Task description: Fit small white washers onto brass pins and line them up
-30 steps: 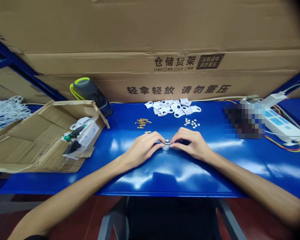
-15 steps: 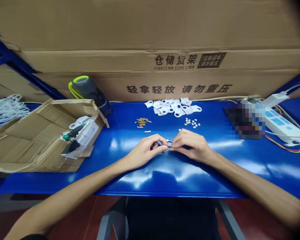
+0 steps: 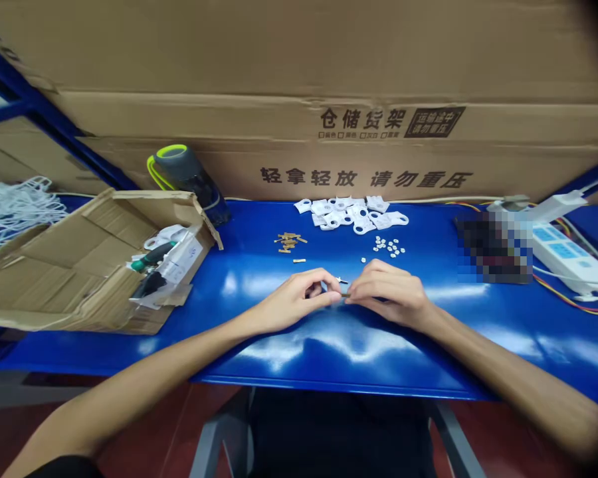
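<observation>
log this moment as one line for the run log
left hand: pinching small part | right hand: pinching same small part | where: over blue table | behind hands: tan pins, white rings, white plastic pieces

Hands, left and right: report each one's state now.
Left hand: closed, pinching the small part.
Right hand: closed, pinching the same small part.

Black Chinese print is carried by the cardboard cartons [image 3: 229, 116] stacked behind the blue table [image 3: 329, 345]. On the band just above the table's far edge, "轻拿轻放 请勿重压" is printed. On the band above that, "仓储货架" is printed, and "运输途中 请勿重压" is read on a dark label [image 3: 434, 122] to its right. The row of checkbox words beneath "仓储货架" is too small to be read.
</observation>
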`<move>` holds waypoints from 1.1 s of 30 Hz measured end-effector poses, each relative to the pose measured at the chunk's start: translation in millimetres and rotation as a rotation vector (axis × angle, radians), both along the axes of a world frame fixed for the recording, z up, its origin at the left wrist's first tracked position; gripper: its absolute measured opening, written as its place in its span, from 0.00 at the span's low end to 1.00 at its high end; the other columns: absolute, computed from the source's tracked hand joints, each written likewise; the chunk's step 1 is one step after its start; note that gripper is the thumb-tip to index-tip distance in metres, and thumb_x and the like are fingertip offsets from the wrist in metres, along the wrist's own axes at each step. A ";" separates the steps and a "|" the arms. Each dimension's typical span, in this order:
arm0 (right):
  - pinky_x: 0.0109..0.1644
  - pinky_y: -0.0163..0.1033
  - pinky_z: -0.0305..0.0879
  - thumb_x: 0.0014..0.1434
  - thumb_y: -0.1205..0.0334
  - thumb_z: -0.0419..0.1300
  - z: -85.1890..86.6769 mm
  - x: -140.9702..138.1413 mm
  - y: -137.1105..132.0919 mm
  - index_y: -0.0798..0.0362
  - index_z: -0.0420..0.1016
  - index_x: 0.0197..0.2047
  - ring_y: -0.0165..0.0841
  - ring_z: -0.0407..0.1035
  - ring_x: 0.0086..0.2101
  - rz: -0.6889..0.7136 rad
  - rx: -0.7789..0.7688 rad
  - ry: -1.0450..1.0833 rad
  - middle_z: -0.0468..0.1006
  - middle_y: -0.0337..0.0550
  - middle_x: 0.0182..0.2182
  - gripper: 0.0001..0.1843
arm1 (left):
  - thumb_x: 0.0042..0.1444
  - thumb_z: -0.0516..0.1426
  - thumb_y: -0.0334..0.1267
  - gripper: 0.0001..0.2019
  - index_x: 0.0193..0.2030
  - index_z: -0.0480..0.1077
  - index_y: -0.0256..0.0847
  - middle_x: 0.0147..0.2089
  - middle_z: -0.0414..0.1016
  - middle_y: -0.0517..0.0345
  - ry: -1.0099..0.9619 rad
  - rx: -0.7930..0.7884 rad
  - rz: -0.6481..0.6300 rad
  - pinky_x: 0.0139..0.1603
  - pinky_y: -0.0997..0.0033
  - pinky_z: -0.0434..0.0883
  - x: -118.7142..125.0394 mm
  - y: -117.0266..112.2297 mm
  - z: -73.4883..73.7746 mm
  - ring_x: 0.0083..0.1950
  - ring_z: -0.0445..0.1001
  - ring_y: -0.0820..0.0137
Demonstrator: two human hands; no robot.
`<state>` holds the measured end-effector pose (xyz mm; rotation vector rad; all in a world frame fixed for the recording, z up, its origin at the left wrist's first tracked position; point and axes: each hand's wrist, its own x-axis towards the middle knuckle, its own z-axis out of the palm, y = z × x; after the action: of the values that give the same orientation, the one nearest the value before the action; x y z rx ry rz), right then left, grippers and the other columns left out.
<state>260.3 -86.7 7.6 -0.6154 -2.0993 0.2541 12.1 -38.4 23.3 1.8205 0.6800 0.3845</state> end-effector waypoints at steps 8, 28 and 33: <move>0.42 0.43 0.72 0.66 0.73 0.65 -2.1 2.5 -1.2 0.53 0.78 0.48 0.35 0.76 0.38 0.012 0.117 -0.127 0.85 0.44 0.40 0.09 | 0.69 0.59 0.51 0.14 0.44 0.75 0.41 0.36 0.67 0.62 -0.019 -0.034 -0.045 0.38 0.72 0.57 -0.6 0.7 1.7 0.35 0.58 0.71; 0.41 0.43 0.78 0.67 0.69 0.62 26.8 -3.6 -20.8 0.54 0.84 0.41 0.37 0.81 0.40 -0.063 0.684 -0.405 0.88 0.52 0.43 0.07 | 0.64 0.64 0.49 0.15 0.45 0.79 0.37 0.33 0.71 0.60 -0.018 -0.476 -0.145 0.35 0.73 0.60 -2.5 3.8 7.6 0.33 0.64 0.74; 0.46 0.46 0.80 0.70 0.72 0.57 16.9 -0.7 -15.6 0.59 0.79 0.55 0.40 0.82 0.49 -0.022 0.370 -0.296 0.86 0.56 0.50 0.14 | 0.59 0.68 0.47 0.15 0.40 0.78 0.35 0.34 0.74 0.58 -0.079 -0.556 -0.089 0.35 0.72 0.64 -0.7 4.2 8.2 0.32 0.66 0.75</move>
<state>259.6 -102.2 24.5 -0.4728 -2.3404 -0.2499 11.4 -34.2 31.5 1.2942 0.5782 0.1811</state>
